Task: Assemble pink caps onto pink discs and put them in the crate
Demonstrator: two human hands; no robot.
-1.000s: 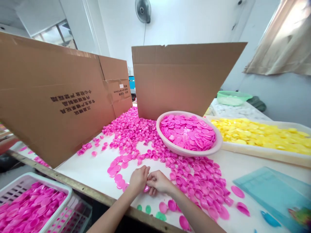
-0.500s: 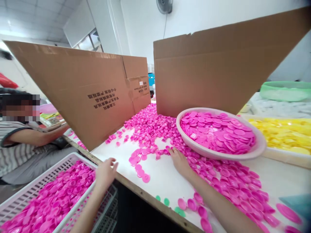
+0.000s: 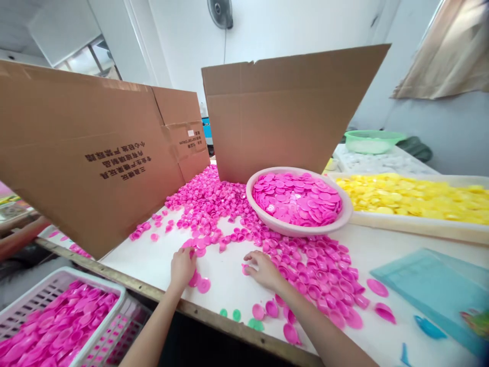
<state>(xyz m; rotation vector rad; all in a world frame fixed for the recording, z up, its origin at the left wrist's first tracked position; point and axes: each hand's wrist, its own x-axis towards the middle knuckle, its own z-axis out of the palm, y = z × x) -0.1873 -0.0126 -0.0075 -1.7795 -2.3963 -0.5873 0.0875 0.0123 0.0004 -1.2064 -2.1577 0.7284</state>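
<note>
My left hand [image 3: 182,267] rests palm down on the white table [image 3: 229,285], beside a few flat pink plastic caps [image 3: 204,285]. My right hand [image 3: 262,270] lies further right, its fingertips at a single pink cap [image 3: 245,269] and close to the edge of a wide spread of loose pink caps [image 3: 309,270]. A pale pink plastic basin [image 3: 298,229] stands beyond my hands, heaped with pink caps. Neither hand visibly holds a cap, though my right fingers partly hide what is under them.
Upright cardboard sheets [image 3: 95,153] stand along the table's back. A white crate of pink caps [image 3: 61,316] sits below the front edge at left. A tray of yellow caps [image 3: 412,204], a teal plastic board [image 3: 431,290] and several green caps [image 3: 237,316] lie nearby.
My left hand has come back from above the crate to the table top. My right hand has moved from the basin's edge toward the front. The head view has shifted left.
</note>
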